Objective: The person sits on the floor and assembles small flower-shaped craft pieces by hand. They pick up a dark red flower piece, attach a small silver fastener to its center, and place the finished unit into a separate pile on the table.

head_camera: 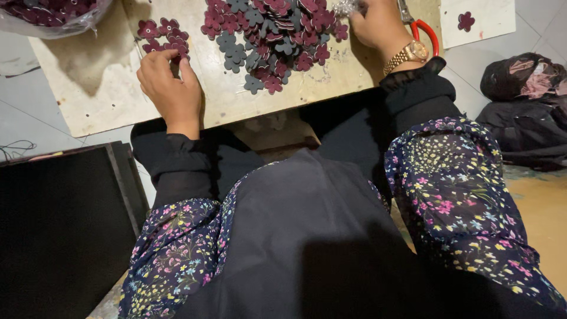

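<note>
My left hand rests on a pale wooden board, its fingertips touching a small cluster of maroon flower-shaped fabric cutouts. My right hand, with a gold wristwatch, sits at the top right beside a large heap of maroon and grey flower cutouts; its fingers pinch something small and glittery at the frame's top edge. Red-handled scissors lie just right of that wrist. Both arms wear black cuffs and floral sleeves.
A clear plastic bag of maroon cutouts sits at the top left. A white sheet with one maroon flower lies at the top right. Dark bundled cloth is on the floor at right. A black flat panel stands at left.
</note>
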The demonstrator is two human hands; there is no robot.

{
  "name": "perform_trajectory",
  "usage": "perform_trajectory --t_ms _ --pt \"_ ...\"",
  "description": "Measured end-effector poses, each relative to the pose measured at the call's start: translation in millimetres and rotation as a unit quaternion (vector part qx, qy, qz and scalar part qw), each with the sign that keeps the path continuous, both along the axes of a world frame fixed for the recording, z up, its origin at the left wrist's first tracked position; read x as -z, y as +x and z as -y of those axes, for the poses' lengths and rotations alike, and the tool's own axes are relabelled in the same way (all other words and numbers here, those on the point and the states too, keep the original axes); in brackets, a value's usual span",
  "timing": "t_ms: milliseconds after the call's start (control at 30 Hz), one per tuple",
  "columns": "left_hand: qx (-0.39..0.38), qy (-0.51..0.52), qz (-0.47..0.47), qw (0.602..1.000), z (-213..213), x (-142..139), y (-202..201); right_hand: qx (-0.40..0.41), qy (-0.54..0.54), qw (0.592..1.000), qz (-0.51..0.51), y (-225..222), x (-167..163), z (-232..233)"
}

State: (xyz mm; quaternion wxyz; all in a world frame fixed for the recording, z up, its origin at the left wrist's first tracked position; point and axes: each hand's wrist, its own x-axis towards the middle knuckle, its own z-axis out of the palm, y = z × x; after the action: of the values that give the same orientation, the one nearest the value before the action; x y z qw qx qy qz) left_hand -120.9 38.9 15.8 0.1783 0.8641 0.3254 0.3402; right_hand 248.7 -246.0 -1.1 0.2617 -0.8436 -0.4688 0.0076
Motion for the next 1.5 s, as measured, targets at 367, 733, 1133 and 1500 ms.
perform_trajectory --t_ms 367,733,1133,1500 --pt "-0.005 -0.001 0.0 1.0 -1 1 0 0.047 0.037 0.998 -0.038 2 -5 8" --pt "-0.006 -0.006 -0.005 1.0 -1 2 -1 -0.074 0.014 0.995 -0.067 4 2 9" --pt "-0.003 -0.011 -0.002 1.0 1 0 0 -0.005 0.065 0.997 -0.031 -4 -1 8" --pt "-0.003 -0.002 0.001 1.0 -1 3 0 -0.026 0.062 0.996 -0.06 1 5 4"
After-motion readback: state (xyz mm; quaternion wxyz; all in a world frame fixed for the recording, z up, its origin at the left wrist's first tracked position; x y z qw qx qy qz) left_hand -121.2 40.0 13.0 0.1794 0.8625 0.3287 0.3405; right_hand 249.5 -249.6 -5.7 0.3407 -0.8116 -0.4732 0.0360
